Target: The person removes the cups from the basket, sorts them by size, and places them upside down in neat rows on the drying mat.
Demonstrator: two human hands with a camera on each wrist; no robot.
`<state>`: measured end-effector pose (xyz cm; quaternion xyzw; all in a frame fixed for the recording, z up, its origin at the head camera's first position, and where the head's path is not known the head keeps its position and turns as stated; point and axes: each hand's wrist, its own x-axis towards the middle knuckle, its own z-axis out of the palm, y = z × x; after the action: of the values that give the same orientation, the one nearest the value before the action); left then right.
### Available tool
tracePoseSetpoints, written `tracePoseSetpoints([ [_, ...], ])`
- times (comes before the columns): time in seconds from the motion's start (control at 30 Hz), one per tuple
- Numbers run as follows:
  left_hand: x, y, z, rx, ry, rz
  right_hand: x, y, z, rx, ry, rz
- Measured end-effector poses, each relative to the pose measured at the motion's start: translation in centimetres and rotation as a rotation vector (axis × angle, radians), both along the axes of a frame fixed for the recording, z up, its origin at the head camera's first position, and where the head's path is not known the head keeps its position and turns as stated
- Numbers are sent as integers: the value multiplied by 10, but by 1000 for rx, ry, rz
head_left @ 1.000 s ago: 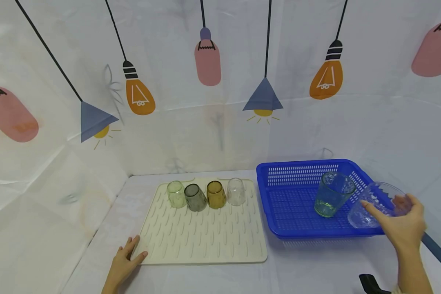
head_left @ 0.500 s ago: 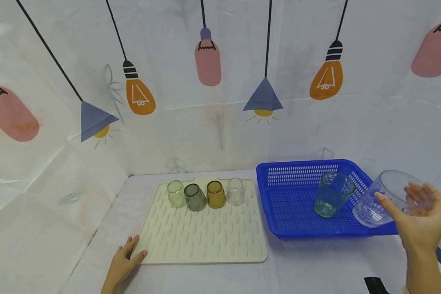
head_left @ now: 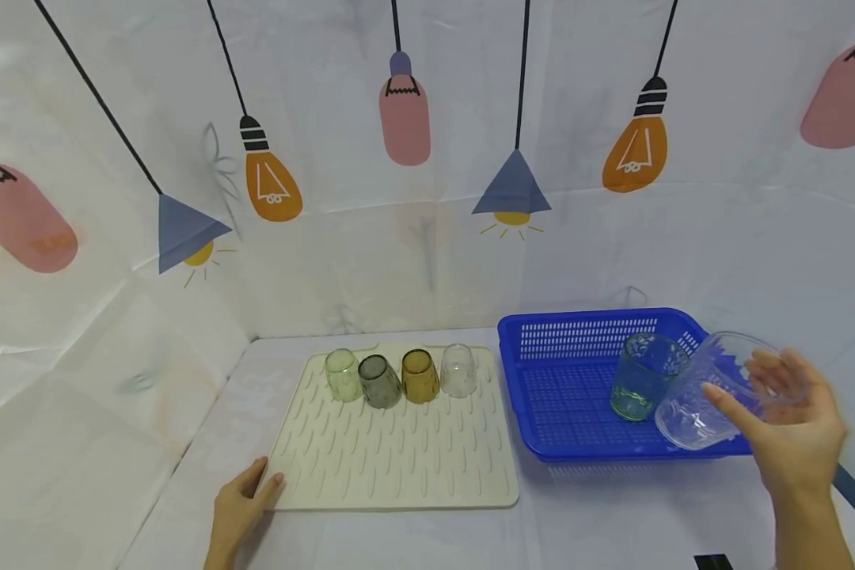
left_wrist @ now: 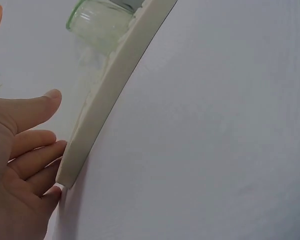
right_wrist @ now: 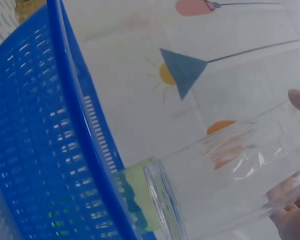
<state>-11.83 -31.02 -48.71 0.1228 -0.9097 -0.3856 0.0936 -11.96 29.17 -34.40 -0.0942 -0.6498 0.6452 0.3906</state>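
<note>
**White backdrop [head_left: 435, 261] and white-covered table [head_left: 598, 522]: hand and glassware positions**

Printed lamps are decorating the backdrop: orange bulbs [head_left: 274, 186], pink capsule-shaped bulbs [head_left: 404, 123] and blue-grey conical shades [head_left: 511, 186].

Right hand [head_left: 794, 431]: The fingers and thumb are gripping a large, clear, patterned glass tumbler [head_left: 701, 400] from opposite sides. The tumbler is tilting, with its mouth toward the hand and its base toward the lower left. In the head view, it is overlapping the right front part of a blue, perforated, rectangular plastic basket [head_left: 598, 457]; whether it is touching the rim cannot be told. Inside the basket, a blue-green glass tumbler [head_left: 634, 396] is standing just left of the held one.

Left hand [head_left: 237, 511]: Thumb and fingers are spreading apart at the near left corner of a cream, ridged, rectangular mat [head_left: 392, 459]. The fingertips are touching the mat's edge.

Mat contents: Four small glasses are standing in a row along the far side. From left to right, these are a pale green glass [head_left: 343, 376], a smoky grey glass [head_left: 380, 382], an amber glass [head_left: 419, 377] and a small colourless glass [head_left: 459, 370].

Bottom edge: A black object [head_left: 714, 562] is showing in part, too cropped to identify.
</note>
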Motion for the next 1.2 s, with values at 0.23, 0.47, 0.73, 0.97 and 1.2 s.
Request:
tracePoseSetpoints([
  [0.23, 4, 14, 3, 15, 154, 27, 2, -16, 1, -153, 33, 136],
  [0.47, 4, 29, 11, -56, 273, -12, 2, -30, -3, -152, 98, 282],
  [0.73, -2, 57, 25, -11, 423, -125, 2, -43, -9, -101, 97, 344],
  [0.97, -7, 83, 42, 110, 438, -228, 1, -52, -9, -61, 113, 360],
  [1.2, -12, 107, 57, 250, 384, -341, 0, -61, -12, 41, 114, 444],
])
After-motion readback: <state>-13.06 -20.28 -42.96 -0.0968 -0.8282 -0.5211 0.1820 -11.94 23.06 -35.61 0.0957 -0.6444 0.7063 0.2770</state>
